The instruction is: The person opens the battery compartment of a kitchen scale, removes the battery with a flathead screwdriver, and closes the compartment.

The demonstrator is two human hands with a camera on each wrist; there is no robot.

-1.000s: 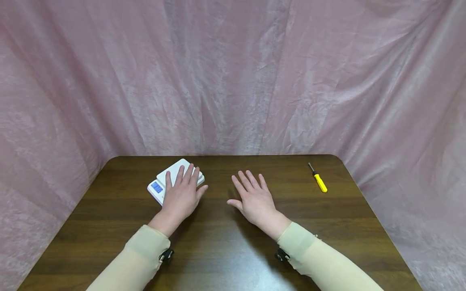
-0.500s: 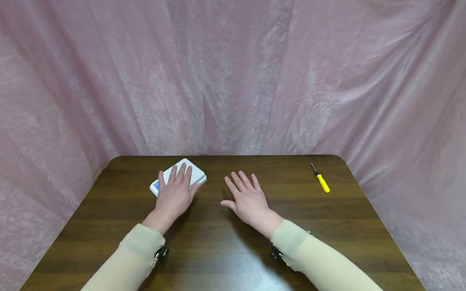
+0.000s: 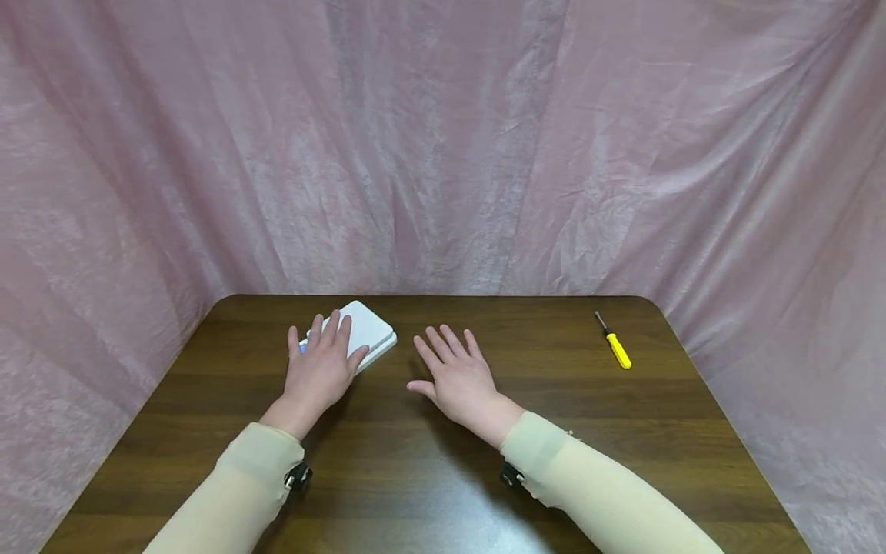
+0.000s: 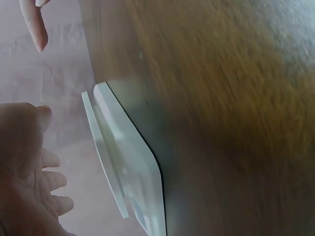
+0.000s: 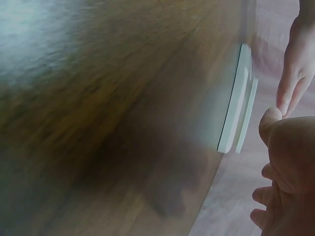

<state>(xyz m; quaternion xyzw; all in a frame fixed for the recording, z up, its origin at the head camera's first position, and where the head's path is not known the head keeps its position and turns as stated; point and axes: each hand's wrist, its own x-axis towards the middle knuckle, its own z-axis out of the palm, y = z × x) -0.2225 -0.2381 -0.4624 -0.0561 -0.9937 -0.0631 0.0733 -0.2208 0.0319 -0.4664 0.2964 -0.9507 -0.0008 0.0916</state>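
Observation:
A white kitchen scale (image 3: 365, 332) with a raised flat plate and a blue display lies at the back left of the table. Above its near left part hovers my left hand (image 3: 320, 371), fingers spread and straight, hiding most of the display. The left wrist view shows a gap between that hand (image 4: 22, 162) and the scale (image 4: 128, 152). To the right of the scale, my right hand (image 3: 460, 378) is held palm down over the table, fingers straight, holding nothing. Far to the right lies a screwdriver (image 3: 618, 350) with a yellow handle, apart from both hands.
The brown wooden table (image 3: 415, 477) has rounded back corners. Behind it and along both sides hangs a pink curtain (image 3: 443, 154). Dark wrist devices (image 3: 298, 475) sit at the sleeve cuffs.
Both hands have shifted left in the head view. My left hand has moved off the scale's right part toward its display side. Scale and screwdriver appear slightly further right, as the whole view shifts.

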